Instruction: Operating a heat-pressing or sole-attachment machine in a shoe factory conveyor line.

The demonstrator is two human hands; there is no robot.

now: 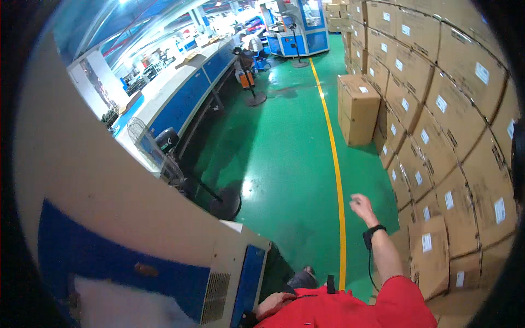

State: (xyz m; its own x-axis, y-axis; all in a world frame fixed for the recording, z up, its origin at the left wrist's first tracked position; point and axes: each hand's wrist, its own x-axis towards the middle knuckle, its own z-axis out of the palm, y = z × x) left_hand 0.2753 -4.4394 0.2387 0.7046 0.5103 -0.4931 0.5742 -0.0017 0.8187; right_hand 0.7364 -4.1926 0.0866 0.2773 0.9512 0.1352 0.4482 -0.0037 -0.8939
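My right hand point(362, 208) hangs over the green floor just right of the yellow line, its arm stretched forward. Its fingers are loosely curled in, and nothing shows in them. A black band point(373, 234) with a thin cable circles that wrist. My left hand point(275, 304) is low at the bottom edge, close to my red shirt point(350, 311) and beside the blue-and-beige machine cabinet point(249, 284). Its fingers are mostly hidden, and no held thing shows. A dark shoe point(304, 277) is on the floor ahead of me.
Stacked cardboard cartons point(437, 109) wall the right side; one carton stack point(358, 109) juts into the aisle. A yellow line point(332, 142) runs along the floor. Left are a pedestal fan point(158, 153) and a long workbench point(180, 109). A person point(252, 44) sits farther off near a blue-and-white machine point(298, 41).
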